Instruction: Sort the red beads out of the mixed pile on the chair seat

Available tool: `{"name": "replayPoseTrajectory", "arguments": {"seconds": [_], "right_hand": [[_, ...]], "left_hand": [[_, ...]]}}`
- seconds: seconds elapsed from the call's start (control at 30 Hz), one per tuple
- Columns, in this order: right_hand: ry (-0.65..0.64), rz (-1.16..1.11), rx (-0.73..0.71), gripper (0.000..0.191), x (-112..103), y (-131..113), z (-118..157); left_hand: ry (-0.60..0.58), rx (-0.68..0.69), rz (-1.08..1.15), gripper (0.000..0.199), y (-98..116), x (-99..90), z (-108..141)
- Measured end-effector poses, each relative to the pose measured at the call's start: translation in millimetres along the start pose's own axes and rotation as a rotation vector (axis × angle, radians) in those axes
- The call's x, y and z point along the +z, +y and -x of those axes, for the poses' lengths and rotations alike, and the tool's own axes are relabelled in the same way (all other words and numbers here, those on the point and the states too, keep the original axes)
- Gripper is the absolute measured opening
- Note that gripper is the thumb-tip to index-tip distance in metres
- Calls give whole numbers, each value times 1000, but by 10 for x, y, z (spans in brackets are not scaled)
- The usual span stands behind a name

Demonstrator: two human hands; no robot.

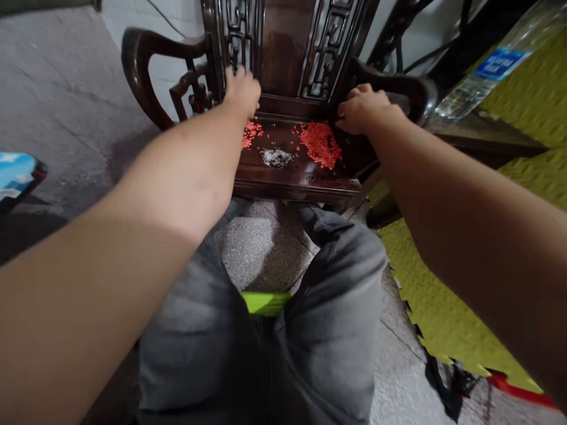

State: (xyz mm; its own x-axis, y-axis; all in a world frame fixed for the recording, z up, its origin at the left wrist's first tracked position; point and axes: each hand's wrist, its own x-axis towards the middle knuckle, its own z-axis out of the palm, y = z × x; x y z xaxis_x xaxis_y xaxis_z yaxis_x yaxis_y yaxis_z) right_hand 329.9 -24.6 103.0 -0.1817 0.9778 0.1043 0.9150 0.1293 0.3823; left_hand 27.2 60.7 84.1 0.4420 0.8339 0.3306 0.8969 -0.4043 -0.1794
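At the far left, near the edge of your view, lies a blue-and-white object [15,172]. Right of it stands the dark wooden chair [284,56], with its carved back facing you. Your left hand [242,93] is in front of the back's left side, fingers partly spread and slightly bent; you cannot tell whether they hold anything. Just below that hand, the smaller heap of red bits [251,134] sits on the seat [266,173], partly hidden by your forearm. Next comes the heap of white bits [276,157], nearer the front edge, then the larger heap of red bits [321,143], with a few loose pieces between. Your right hand [363,109] is just beside that heap, near the right armrest [423,97], fingers curled; their grip cannot be made out. Farther right, a clear bottle [489,74] with a blue label leans beside the yellow mat [527,200].
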Motion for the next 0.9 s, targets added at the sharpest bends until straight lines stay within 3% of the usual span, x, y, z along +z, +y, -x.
{"name": "replayPoseTrajectory", "arguments": {"seconds": [0.13,0.23,0.4,0.47,0.57,0.7,0.9], "right_hand": [[86,-70,-4,83,-34,78,-23],[52,-101,38,85,-82,-38,8],[-1,-184,112,59,66,-382,59],[-5,-283,141,60,216,-529,45],[-46,-468,244,80,475,-754,-25],[-202,-639,367,109,798,-1036,-176],[-233,-679,389,118,1147,-1297,-359]], "left_hand": [[17,63,-30,78,-2,-335,-197],[41,43,-23,71,-24,-323,-142],[2,-29,61,32,-84,150,241],[-35,-150,238,20,-94,370,424],[-1,-201,280,18,-70,641,652],[103,-246,333,19,39,910,826],[284,-295,388,20,166,1150,890]]}}
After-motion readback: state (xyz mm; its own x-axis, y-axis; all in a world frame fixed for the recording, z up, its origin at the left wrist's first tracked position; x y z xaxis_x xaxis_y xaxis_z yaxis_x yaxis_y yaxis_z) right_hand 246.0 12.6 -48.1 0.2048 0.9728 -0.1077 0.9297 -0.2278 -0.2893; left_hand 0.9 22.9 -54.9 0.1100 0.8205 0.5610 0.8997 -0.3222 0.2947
